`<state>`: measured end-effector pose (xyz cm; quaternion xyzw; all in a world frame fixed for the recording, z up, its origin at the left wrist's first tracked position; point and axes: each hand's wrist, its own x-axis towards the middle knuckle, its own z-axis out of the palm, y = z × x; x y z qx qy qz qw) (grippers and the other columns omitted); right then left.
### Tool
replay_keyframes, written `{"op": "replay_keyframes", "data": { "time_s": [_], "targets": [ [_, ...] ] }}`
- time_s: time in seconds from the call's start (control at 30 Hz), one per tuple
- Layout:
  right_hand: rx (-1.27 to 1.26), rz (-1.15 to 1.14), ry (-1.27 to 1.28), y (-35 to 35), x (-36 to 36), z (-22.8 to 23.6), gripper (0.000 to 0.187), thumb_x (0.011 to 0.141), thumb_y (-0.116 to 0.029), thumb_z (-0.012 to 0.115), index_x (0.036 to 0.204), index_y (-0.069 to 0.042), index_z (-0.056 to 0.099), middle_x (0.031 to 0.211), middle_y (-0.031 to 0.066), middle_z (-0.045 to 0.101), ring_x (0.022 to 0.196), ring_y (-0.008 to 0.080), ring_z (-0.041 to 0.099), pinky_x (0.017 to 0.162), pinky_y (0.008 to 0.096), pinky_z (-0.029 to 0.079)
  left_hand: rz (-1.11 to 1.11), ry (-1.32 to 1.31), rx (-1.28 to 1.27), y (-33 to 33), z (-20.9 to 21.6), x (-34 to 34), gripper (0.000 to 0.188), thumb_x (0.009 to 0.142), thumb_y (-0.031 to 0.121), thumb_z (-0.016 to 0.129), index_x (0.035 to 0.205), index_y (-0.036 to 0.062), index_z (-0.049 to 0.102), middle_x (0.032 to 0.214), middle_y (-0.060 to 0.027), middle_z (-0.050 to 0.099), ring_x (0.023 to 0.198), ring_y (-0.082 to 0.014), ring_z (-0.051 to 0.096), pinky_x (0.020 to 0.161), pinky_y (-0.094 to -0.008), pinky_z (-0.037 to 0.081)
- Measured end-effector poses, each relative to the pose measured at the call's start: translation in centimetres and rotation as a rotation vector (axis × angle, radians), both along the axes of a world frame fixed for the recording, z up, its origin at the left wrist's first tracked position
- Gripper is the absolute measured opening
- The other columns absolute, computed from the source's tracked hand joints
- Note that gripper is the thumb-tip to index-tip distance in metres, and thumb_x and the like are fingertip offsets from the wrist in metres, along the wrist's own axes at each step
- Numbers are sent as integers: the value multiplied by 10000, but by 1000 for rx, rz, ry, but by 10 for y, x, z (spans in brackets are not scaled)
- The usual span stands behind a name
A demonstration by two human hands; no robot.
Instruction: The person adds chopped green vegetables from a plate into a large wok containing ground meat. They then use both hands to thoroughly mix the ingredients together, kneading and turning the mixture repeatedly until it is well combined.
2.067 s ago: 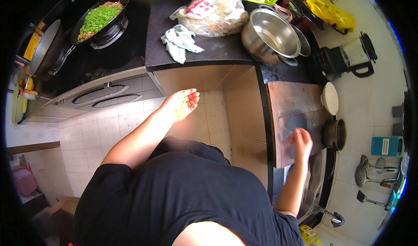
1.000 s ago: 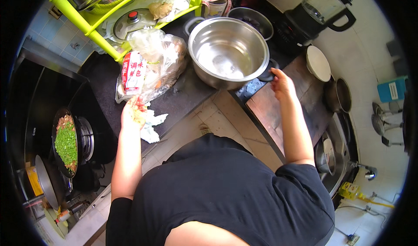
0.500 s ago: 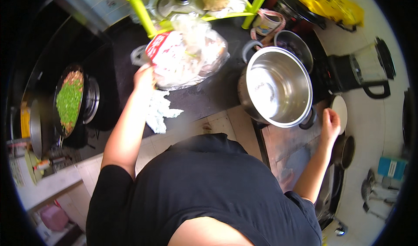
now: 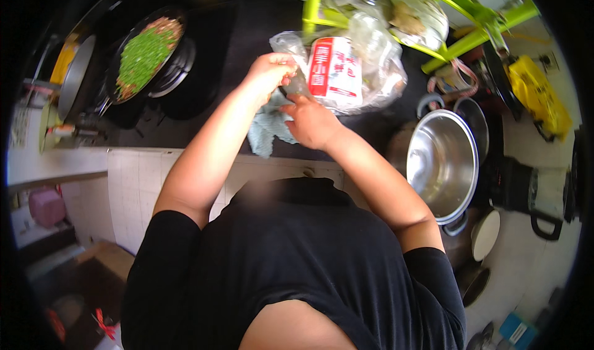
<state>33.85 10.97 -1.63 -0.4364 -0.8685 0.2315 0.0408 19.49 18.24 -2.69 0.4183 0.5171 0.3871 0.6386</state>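
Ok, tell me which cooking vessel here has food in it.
The dark pan on the stove at far left, full of chopped green vegetables. The big steel pot at right is bare inside.

Clear plastic bag point(image 4: 365, 71) bears red-and-white label point(image 4: 334, 65).

Dark tabletop point(image 4: 247, 22) running across the top of the view. On it, from left: a black pan of green peas point(image 4: 145, 53) on a burner, a crumpled pale cloth point(image 4: 267, 130) near the front edge, a clear plastic bag point(image 4: 346, 71) with a red-and-white packet inside, and a large steel pot point(image 4: 442, 164) at right. Behind the bag, the legs of a lime-green rack point(image 4: 315, 6).
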Motion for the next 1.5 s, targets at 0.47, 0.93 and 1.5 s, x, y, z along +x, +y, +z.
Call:
{"op": "replay_keyframes", "data": {
  "time_s": [0.47,0.93,1.5],
  "targets": [
    [-52,-759,-125,91,61,-78,531,773,-409,544,1104,4,514,1050,248,550,1036,351,509,891,388,385,566,-200,-138,-134,-32,-215,236,805,112,575,1019,12,561,878,-84,613,659,-94,512,571,-211,403],
    [171,-592,-152,-17,-129,-37,473,648,-266,700,1064,-112,537,1117,157,459,1001,340,495,799,393,450,563,-362,-94,-129,-27,-352,230,800,82,562,1015,0,570,853,-76,616,626,-76,507,545,-191,393],
    [263,-255,-108,42,-24,-42,252,659,-161,652,882,-66,584,905,103,562,878,289,551,754,365,460,288,-292,-185,-106,-24,-243,249,845,113,520,1063,-3,551,892,-73,600,663,-83,523,555,-198,413]
  ]
}}
